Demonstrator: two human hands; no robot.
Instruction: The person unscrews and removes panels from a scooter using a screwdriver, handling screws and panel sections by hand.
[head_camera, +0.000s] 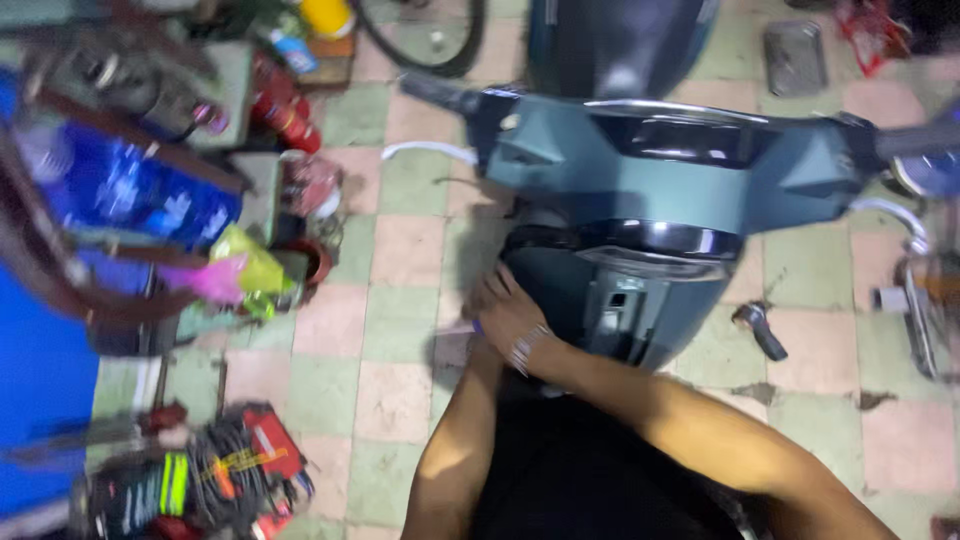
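A teal scooter (660, 170) stands in front of me, handlebar across the top and front panel (620, 300) facing down. My right hand (503, 308), a metal bracelet on its wrist, rests against the left edge of that panel with fingers curled. My left forearm (455, 440) rises from below and ends under the right wrist, so my left hand is hidden. A small bluish-purple thing (472, 326) shows beside the hands, too blurred to identify.
Racks with blue packets (120, 190), red bottles (285, 110) and a yellow bag (245, 260) crowd the left. Red gear with cables (240, 470) lies at lower left. A dark metal part (760, 328) lies on the chequered floor, with a chrome-framed vehicle (920, 300) at right.
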